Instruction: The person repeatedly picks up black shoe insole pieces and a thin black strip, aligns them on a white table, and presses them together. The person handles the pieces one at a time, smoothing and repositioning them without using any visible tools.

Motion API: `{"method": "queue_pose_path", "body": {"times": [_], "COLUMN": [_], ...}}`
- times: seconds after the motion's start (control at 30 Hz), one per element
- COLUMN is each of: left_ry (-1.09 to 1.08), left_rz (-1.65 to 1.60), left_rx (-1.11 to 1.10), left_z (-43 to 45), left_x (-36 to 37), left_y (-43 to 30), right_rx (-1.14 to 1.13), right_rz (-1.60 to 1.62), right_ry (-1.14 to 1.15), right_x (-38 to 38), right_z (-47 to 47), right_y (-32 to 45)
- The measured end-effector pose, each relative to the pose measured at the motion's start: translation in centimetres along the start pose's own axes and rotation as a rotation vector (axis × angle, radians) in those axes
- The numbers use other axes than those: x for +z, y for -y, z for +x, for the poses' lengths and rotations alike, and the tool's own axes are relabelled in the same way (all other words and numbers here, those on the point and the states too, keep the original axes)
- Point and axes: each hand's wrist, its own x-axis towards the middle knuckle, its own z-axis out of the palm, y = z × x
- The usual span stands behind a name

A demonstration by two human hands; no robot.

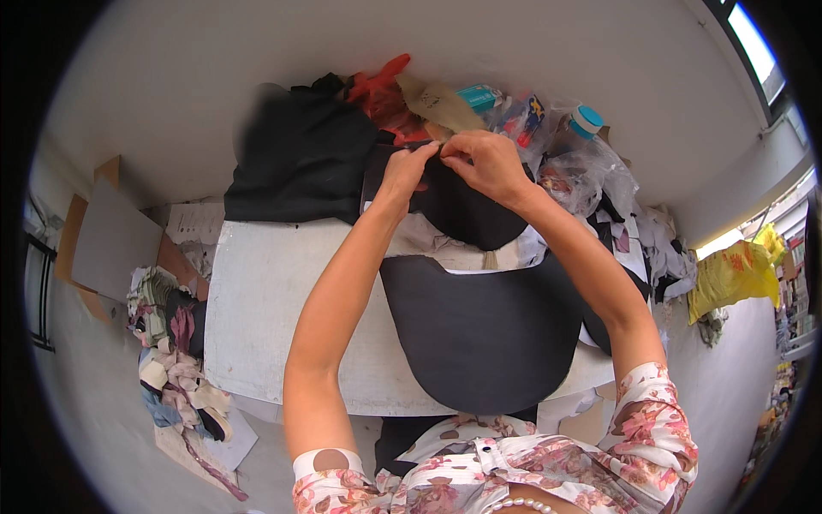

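Observation:
Both hands meet at the far side of a white table (270,308), over a black curved piece of material (478,212). My left hand (408,173) grips its upper left edge, with the thumb stretched along it. My right hand (485,164) pinches the same edge, thumb against forefinger, almost touching the left thumb. Whatever lies between the right fingertips is too small to make out. Closer to my body lies a larger black panel (494,334), rounded at the near side and notched along the far edge. Folded black cloth (302,160) is heaped left of my left hand.
Along the wall stand a red plastic bag (379,96), a teal box (478,97) and clear plastic bags (587,177) by a blue-lidded container (585,121). Fabric scraps (180,379) hang at the left; a yellow bag (732,276) is at the right.

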Motion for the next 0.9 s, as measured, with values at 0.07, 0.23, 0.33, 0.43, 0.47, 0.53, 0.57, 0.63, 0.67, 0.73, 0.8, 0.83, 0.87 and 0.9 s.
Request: {"method": "queue_pose_path", "body": {"times": [0.07,0.23,0.33,0.43,0.47,0.53,0.57,0.63,0.67,0.73,0.8,0.83,0.87,0.9], "left_ry": [0.015,0.046,-0.005,-0.072,-0.099,-0.154,-0.186,-0.185,-0.223,-0.207,-0.189,-0.182,-0.176,-0.168], "left_rz": [0.222,0.523,0.539,0.516,0.493,0.466,0.424,0.313,0.281,0.211,0.159,0.126,0.093,0.059], "left_rx": [0.212,0.665,0.845,0.799,0.764,0.854,0.907,0.840,0.838,0.780,0.727,0.699,0.670,0.635], "left_z": [1.6,-3.4,-4.7,-7.0,-7.3,-7.5,-7.9,-8.9,-9.7,-11.1,-11.7,-12.5,-13.3,-14.2], "left_x": [-0.3,1.3,-0.2,-1.3,-1.9,-3.4,-3.7,-4.1,-3.8,-3.6,-3.5,-3.6,-3.5,-3.6], "left_y": [0.7,-3.6,-4.8,-6.8,-7.0,-7.1,-7.3,-8.1,-8.4,-8.8,-9.1,-9.1,-9.6,-9.8], "right_rx": [0.008,0.107,0.048,0.084,0.024,0.201,0.286,0.521,0.489,0.428,0.374,0.324,0.359,0.399], "right_rz": [0.103,0.521,0.166,-0.007,0.001,0.315,0.473,0.630,0.716,0.857,0.973,0.919,0.837,0.753], "right_ry": [-0.067,0.274,0.370,0.365,0.228,0.174,0.145,0.028,-0.046,-0.209,-0.386,-0.444,-0.443,-0.439], "right_x": [-1.3,-3.0,-4.5,-7.2,-7.5,-9.8,-10.8,-13.5,-13.5,-14.0,-14.3,-14.8,-15.6,-16.2], "right_z": [0.4,-0.3,-2.2,-5.0,-6.3,-7.8,-8.3,-9.1,-9.6,-10.4,-10.9,-11.0,-11.4,-12.1], "right_y": [0.7,-2.1,-4.3,-5.3,-6.5,-6.9,-6.8,-3.7,-3.8,-3.1,-1.4,0.3,0.5,0.6]}}
